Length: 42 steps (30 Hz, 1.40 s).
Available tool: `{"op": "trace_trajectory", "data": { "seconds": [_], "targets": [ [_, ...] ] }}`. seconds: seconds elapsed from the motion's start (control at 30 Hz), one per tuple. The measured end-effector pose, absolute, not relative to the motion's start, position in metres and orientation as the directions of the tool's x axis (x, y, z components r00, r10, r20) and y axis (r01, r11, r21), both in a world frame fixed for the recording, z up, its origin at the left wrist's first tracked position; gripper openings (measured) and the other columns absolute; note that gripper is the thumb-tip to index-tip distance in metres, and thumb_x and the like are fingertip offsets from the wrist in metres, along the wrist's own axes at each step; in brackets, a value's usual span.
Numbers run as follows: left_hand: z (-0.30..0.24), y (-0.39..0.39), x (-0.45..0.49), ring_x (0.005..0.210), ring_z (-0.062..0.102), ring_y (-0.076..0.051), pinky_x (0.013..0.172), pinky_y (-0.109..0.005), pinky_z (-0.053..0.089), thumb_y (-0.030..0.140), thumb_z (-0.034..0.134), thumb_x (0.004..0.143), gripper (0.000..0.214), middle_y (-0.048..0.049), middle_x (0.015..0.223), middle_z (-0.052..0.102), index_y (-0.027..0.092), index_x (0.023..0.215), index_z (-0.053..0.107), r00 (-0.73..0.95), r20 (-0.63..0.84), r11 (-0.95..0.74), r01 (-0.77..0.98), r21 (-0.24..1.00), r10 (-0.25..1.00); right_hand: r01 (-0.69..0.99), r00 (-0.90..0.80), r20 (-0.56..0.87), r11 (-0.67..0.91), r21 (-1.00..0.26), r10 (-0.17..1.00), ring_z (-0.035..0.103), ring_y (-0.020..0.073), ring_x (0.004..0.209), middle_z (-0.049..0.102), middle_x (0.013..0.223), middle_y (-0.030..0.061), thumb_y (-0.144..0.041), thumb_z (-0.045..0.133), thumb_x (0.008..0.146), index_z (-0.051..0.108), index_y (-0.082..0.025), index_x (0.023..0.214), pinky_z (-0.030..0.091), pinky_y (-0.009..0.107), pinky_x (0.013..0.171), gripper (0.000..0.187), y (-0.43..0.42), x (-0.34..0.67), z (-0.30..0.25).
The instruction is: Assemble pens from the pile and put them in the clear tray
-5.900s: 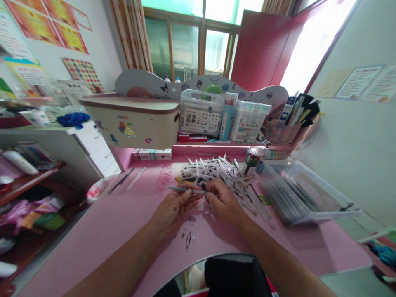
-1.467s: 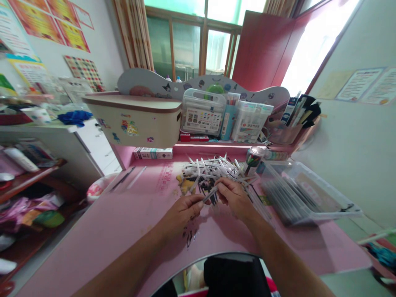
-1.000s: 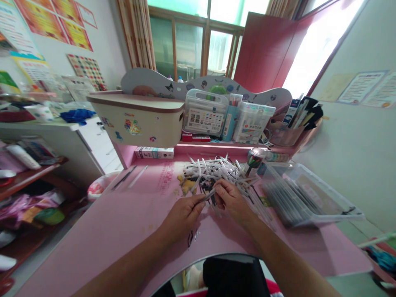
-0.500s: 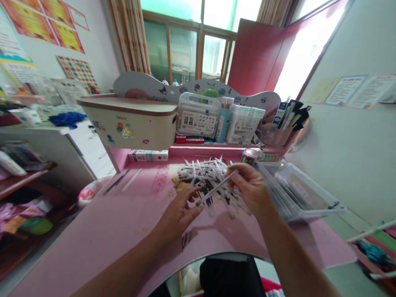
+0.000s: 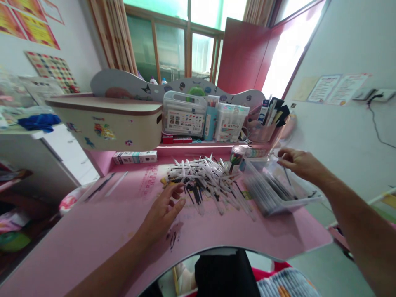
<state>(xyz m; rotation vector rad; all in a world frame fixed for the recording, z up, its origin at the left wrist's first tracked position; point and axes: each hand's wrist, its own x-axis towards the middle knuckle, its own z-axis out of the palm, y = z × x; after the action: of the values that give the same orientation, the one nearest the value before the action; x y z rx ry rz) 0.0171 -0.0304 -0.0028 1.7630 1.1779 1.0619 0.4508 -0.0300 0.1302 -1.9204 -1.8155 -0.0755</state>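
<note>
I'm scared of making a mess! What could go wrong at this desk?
The left hand is close to dark ink marks on the pink desk, so it might smear them. The loose pile of white pens could scatter if bumped. The right hand is above the clear plastic tray, which sits near the desk's edge, so a knock might tip it.

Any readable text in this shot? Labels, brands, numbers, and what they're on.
Nothing can be quoted for certain:
Lettering on the pink desk: too blurred to read.
Label on the marker case: too small to read.
Label on the white marker box: too small to read.
Label on the small box: too blurred to read.
Wall notices: too small to read.
</note>
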Motion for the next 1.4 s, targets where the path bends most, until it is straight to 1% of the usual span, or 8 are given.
{"op": "trace_trajectory", "data": {
  "seconds": [0.27, 0.47, 0.57, 0.67, 0.8, 1.03, 1.23, 1.4],
  "targets": [
    [-0.001, -0.029, 0.018, 0.091, 0.063, -0.023, 0.074, -0.033, 0.05, 0.039, 0.064, 0.085, 0.043, -0.0095, 0.108, 0.067, 0.021, 0.124, 0.063, 0.206, 0.184, -0.24, 0.295, 0.925, 0.961, 0.983, 0.07, 0.195, -0.034, -0.182, 0.978, 0.062, 0.0209, 0.061, 0.068, 0.069, 0.0041, -0.02, 0.067, 0.073, 0.066, -0.022, 0.08, 0.045, 0.033, 0.063, 0.008, -0.007, 0.479, 0.093],
    [0.002, -0.03, 0.018, 0.085, 0.062, -0.022, 0.074, -0.033, 0.05, 0.038, 0.067, 0.082, 0.04, -0.0084, 0.104, 0.069, 0.022, 0.119, 0.067, 0.194, 0.193, -0.243, 0.282, 0.928, 0.962, 0.984, 0.019, 0.42, 0.059, -0.171, 0.907, 0.064, 0.0217, 0.074, 0.073, 0.096, 0.011, -0.025, 0.063, 0.081, 0.069, -0.018, 0.106, 0.046, 0.034, 0.071, 0.026, -0.025, 0.423, 0.113],
    [0.004, -0.03, 0.019, 0.086, 0.062, -0.022, 0.073, -0.033, 0.05, 0.037, 0.066, 0.082, 0.037, -0.0088, 0.104, 0.07, 0.022, 0.116, 0.068, 0.193, 0.196, -0.248, 0.296, 0.923, 0.961, 0.948, -0.164, 0.248, 0.222, -0.227, 0.955, 0.062, 0.0184, 0.071, 0.071, 0.081, 0.0043, -0.025, 0.056, 0.088, 0.07, -0.021, 0.086, 0.044, 0.031, 0.068, 0.014, -0.042, 0.368, 0.117],
    [0.005, -0.03, 0.019, 0.087, 0.063, -0.023, 0.073, -0.033, 0.049, 0.037, 0.065, 0.083, 0.033, -0.0094, 0.103, 0.07, 0.021, 0.111, 0.07, 0.197, 0.22, -0.277, 0.333, 0.901, 0.955, 0.922, -0.33, -0.002, 0.322, -0.215, 0.944, 0.063, 0.0206, 0.08, 0.072, 0.085, 0.0061, -0.015, 0.059, 0.084, 0.069, -0.02, 0.079, 0.044, 0.031, 0.075, 0.012, -0.052, 0.323, 0.098],
    [0.006, -0.03, 0.018, 0.086, 0.063, -0.023, 0.072, -0.033, 0.05, 0.035, 0.063, 0.083, 0.029, -0.0097, 0.104, 0.072, 0.021, 0.108, 0.071, 0.206, 0.238, -0.302, 0.378, 0.875, 0.949, 0.969, -0.245, -0.144, 0.24, -0.05, 0.959, 0.066, 0.0292, 0.096, 0.07, 0.104, 0.0155, -0.012, 0.054, 0.088, 0.07, -0.015, 0.094, 0.046, 0.035, 0.077, 0.017, -0.054, 0.3, 0.056],
    [0.0, -0.028, 0.017, 0.085, 0.063, -0.022, 0.069, -0.032, 0.05, 0.033, 0.059, 0.085, 0.028, -0.0098, 0.103, 0.072, 0.019, 0.106, 0.071, 0.265, 0.267, -0.362, 0.431, 0.827, 0.927, 0.995, -0.048, -0.151, 0.062, 0.084, 0.987, 0.069, 0.0315, 0.099, 0.071, 0.109, 0.0191, -0.013, 0.043, 0.093, 0.07, -0.012, 0.106, 0.048, 0.035, 0.076, 0.029, -0.056, 0.297, 0.021],
    [0.0, -0.027, 0.016, 0.083, 0.063, -0.021, 0.067, -0.031, 0.05, 0.031, 0.058, 0.086, 0.025, -0.0087, 0.1, 0.071, 0.019, 0.104, 0.072, 0.286, 0.278, -0.381, 0.421, 0.823, 0.917, 0.999, 0.036, -0.182, -0.031, 0.029, 0.983, 0.068, 0.0304, 0.093, 0.072, 0.103, 0.0191, -0.025, 0.053, 0.088, 0.071, -0.011, 0.095, 0.043, 0.034, 0.072, 0.023, -0.067, 0.304, 0.041],
    [0.001, -0.031, 0.02, 0.077, 0.064, -0.019, 0.065, -0.029, 0.05, 0.03, 0.064, 0.085, 0.021, -0.0066, 0.092, 0.07, 0.02, 0.1, 0.074, 0.303, 0.138, -0.233, 0.306, 0.923, 0.943, 0.968, -0.121, -0.171, 0.079, -0.237, 0.978, 0.057, 0.0171, 0.071, 0.068, 0.078, 0.0076, -0.017, 0.056, 0.076, 0.064, -0.016, 0.075, 0.033, 0.028, 0.062, 0.008, -0.079, 0.31, 0.069]
  ]
}}
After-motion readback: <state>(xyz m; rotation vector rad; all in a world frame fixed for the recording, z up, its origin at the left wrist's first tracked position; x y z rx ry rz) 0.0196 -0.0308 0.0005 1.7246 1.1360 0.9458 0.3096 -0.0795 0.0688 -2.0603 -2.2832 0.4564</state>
